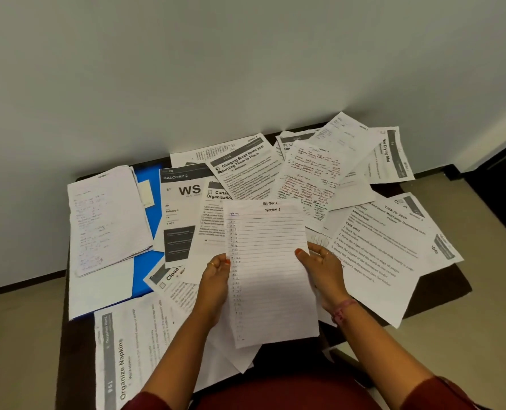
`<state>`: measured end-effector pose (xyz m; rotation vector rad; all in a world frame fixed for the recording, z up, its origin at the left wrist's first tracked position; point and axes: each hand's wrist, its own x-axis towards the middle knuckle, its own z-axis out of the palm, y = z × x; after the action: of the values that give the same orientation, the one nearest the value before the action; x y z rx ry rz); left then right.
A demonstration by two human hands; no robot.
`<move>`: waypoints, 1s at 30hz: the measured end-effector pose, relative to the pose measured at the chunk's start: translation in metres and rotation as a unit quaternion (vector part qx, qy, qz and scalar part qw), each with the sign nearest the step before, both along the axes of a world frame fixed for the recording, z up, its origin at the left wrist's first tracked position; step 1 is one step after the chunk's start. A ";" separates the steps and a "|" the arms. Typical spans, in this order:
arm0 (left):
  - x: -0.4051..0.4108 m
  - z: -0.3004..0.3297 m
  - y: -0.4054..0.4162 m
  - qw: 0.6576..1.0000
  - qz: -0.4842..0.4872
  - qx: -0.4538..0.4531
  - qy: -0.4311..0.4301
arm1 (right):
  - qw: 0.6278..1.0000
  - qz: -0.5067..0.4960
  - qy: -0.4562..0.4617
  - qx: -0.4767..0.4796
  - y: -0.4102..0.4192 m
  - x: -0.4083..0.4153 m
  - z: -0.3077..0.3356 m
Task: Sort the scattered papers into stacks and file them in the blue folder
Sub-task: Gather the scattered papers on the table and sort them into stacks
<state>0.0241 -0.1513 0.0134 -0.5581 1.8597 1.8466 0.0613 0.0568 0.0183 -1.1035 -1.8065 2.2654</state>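
Lined sheets [271,273] pinched at both side edges, left hand [216,279] and right hand [322,270]

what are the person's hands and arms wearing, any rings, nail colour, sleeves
The left hand has a thin ring on one finger and orange-red nail polish. The right hand also shows a ring and the same orange-red polish, with a pinkish-red thread band around its wrist. Both forearms are bare; dark maroon sleeves begin near the elbows at the bottom edge of the view.
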 end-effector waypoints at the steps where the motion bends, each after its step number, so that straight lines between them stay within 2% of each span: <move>1: 0.001 -0.001 0.006 1.000 0.000 0.000 0.000 | 1.000 0.007 0.007 0.011 0.006 0.001 0.000; 5: 0.001 -0.002 0.040 1.000 -0.003 0.003 -0.008 | 0.999 0.012 0.023 0.045 0.034 0.006 0.003; 15: 0.004 0.003 0.118 1.000 -0.011 0.013 -0.014 | 0.998 0.000 -0.002 0.060 0.106 0.012 -0.005; 30: 0.015 0.002 0.177 0.999 -0.017 0.034 -0.004 | 0.996 0.014 -0.019 0.081 0.161 0.012 -0.018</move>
<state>0.0394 0.0261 0.0153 -0.5069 1.7846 1.8754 0.0731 0.2180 0.0001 -1.1054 -1.9909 2.0827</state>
